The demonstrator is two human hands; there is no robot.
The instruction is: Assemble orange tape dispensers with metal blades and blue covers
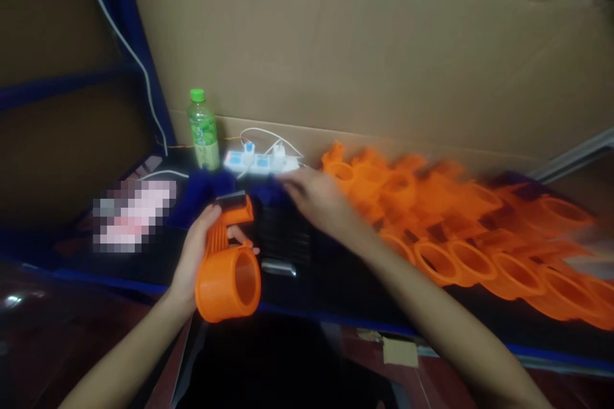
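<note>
Grips orange ring-ended part [223, 287] in closed left hand [192, 252], lower left of centre; extends partly open right hand [321, 197], with hold unclear, near white power strip [263, 164], mid-frame.

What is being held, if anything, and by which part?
The left hand grips an orange piece by its ribbed middle; whether the right hand holds anything is unclear.

Workshop-like bench, rows of orange plastic parts [518, 275], power strip [261, 163], cardboard backing [359, 51], blue frame [139, 45]
</note>
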